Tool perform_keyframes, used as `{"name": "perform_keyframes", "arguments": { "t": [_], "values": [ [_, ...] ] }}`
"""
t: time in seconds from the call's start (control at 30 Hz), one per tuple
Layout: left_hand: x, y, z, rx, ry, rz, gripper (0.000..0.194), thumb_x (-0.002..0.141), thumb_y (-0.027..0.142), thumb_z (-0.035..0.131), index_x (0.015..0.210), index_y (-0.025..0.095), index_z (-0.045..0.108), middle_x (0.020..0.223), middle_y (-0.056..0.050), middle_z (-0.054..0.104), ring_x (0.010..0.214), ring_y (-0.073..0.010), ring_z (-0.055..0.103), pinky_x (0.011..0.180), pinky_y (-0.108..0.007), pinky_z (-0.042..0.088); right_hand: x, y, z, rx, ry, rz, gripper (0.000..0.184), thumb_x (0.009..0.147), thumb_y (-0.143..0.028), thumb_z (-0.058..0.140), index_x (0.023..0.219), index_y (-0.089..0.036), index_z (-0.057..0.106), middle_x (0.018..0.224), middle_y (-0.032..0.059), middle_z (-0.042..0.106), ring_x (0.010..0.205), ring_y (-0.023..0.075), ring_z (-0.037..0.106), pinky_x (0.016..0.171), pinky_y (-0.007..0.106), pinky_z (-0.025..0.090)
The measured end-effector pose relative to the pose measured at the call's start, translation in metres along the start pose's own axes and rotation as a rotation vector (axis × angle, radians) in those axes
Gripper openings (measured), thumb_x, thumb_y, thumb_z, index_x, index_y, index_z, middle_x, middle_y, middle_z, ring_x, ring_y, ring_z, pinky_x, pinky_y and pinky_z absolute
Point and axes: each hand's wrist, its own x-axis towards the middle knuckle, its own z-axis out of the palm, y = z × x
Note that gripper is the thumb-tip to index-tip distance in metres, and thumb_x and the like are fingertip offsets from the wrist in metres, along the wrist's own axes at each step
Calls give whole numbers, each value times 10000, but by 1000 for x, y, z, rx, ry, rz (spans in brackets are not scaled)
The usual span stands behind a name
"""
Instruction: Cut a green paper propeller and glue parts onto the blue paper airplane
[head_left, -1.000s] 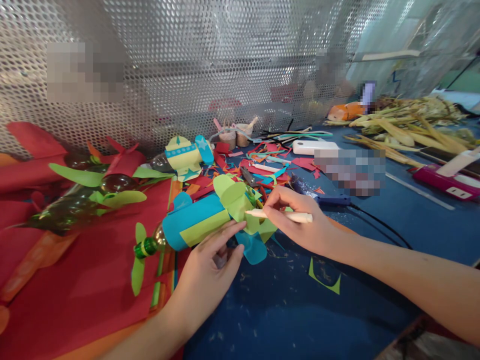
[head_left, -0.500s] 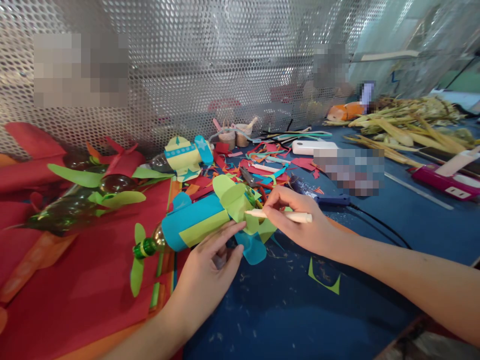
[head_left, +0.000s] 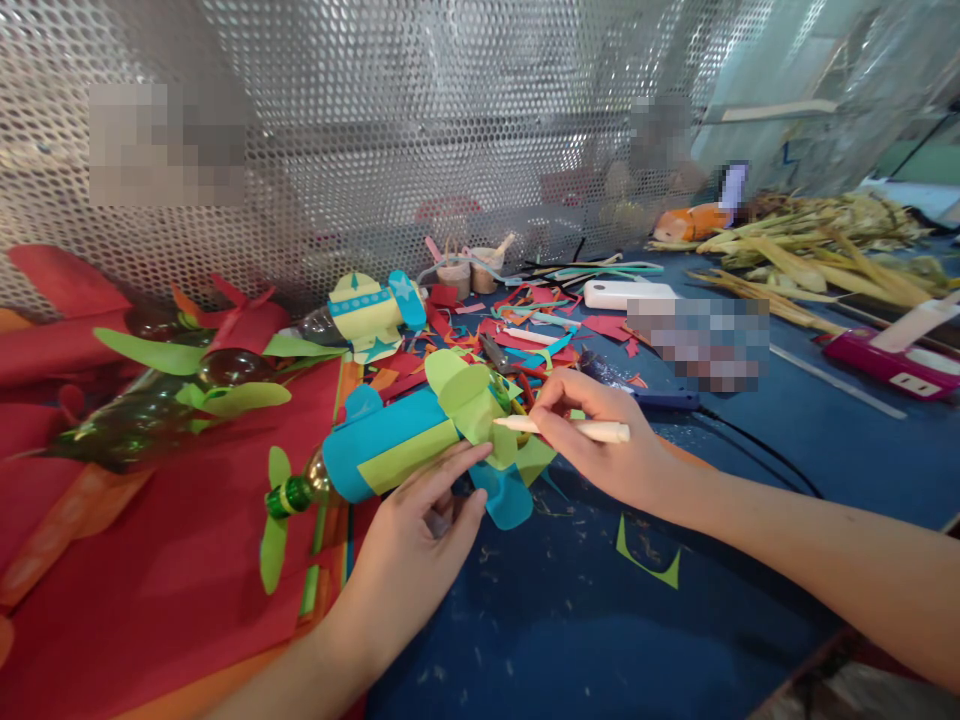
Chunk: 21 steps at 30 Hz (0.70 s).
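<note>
A toy airplane made from a plastic bottle (head_left: 397, 440) lies on its side, wrapped in blue and light-green paper, with a green propeller (head_left: 276, 540) on its neck. My left hand (head_left: 427, 540) steadies the tail end from the near side; its fingers lie along the paper, the thumb by a blue tail piece (head_left: 506, 495). My right hand (head_left: 596, 430) is closed in a pen grip on a cream-white marker (head_left: 592, 430). The marker's tip is at the light-green tail paper (head_left: 469, 400); whether it touches cannot be made out.
Behind lie paper scraps (head_left: 525, 310), pliers (head_left: 495, 352), a second bottle airplane (head_left: 367, 310) and a blue corded tool (head_left: 664, 400). Red paper sheets (head_left: 187, 560) cover the left side. Dried husks (head_left: 825, 240) and a magenta device (head_left: 892, 360) are at right, a perforated metal screen (head_left: 450, 120) behind.
My right hand and the marker have shifted very slightly to the right. My left hand and the bottle airplane stay in place.
</note>
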Motion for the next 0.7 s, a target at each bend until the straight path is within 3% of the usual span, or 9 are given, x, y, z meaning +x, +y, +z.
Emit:
{"name": "perform_keyframes", "arguments": {
  "t": [0.5, 0.7],
  "values": [
    [-1, -1, 0, 2, -2, 7, 328, 836, 299, 525, 1151, 276, 614, 889, -10, 658, 487, -73, 432, 443, -192, 390, 1, -2, -1, -13, -7, -3, 131, 808, -161, 518, 687, -187, 477, 591, -49, 490, 509, 76, 421, 481, 203, 330],
    [0, 1, -1, 0, -6, 4, 319, 838, 304, 520, 1140, 273, 621, 873, -8, 655, 503, -78, 457, 446, -191, 393, 1, -2, -1, 8, -14, 9, 122, 811, -151, 519, 698, -182, 488, 592, -52, 503, 503, 70, 438, 475, 196, 338]
  ]
}}
